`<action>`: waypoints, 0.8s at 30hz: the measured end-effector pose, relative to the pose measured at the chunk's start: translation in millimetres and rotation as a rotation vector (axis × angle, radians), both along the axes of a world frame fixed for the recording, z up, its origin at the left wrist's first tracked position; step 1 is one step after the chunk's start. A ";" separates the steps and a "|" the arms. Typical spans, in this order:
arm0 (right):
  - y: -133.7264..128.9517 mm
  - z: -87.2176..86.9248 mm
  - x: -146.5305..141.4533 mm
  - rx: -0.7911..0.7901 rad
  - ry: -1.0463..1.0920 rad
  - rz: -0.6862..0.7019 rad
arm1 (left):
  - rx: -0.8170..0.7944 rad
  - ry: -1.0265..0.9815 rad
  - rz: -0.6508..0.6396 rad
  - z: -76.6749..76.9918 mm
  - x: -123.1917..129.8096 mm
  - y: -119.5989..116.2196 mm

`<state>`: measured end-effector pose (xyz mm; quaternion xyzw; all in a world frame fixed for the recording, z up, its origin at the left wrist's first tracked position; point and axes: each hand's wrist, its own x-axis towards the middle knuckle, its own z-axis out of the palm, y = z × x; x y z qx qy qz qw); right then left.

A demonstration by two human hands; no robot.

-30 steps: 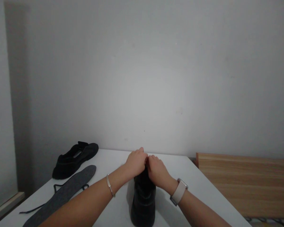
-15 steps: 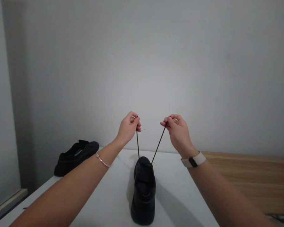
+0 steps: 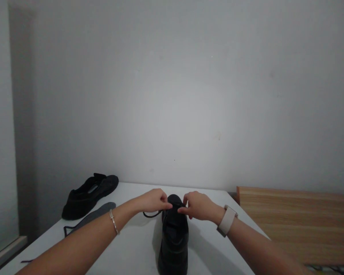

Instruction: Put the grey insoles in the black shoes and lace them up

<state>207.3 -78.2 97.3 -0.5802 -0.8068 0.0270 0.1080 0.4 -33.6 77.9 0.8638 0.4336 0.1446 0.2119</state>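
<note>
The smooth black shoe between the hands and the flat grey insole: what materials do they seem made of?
Black shoe: probably leather or imitation leather, since its smooth surface shows a faint sheen. Grey insole: perhaps felt or fabric, judging by its matte, even top; partly hidden.

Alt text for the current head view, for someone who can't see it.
A person's left hand and right hand are at the front of a black shoe, heel toward the viewer, on a white table. A loop of lace shows below the left hand. To the left are a second black shoe and a gray insole.
</note>
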 end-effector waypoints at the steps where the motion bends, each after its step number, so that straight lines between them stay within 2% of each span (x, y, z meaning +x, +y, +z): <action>1: -0.7 -0.9 0.9 -0.002 0.001 -0.014 | -0.027 -0.039 -0.018 -1.5 -0.5 0.3; 6: 0.2 -4.0 10.5 -0.030 0.210 0.024 | -0.094 -0.215 0.014 -0.7 -1.2 -8.3; 12: -5.0 -11.2 8.3 -0.381 0.641 0.041 | -0.528 -0.432 0.026 -6.9 0.5 -21.3; 14: -6.4 -11.0 9.8 -0.452 0.711 0.046 | -0.598 -0.486 -0.004 -8.3 -0.4 -21.4; 20: -3.9 -14.6 25.9 -0.599 0.798 0.170 | -0.683 -0.537 -0.071 -7.7 -7.9 -17.4; 24: -4.5 -20.1 24.3 -0.552 0.713 0.202 | -0.619 -0.482 -0.086 -9.5 -8.8 -19.8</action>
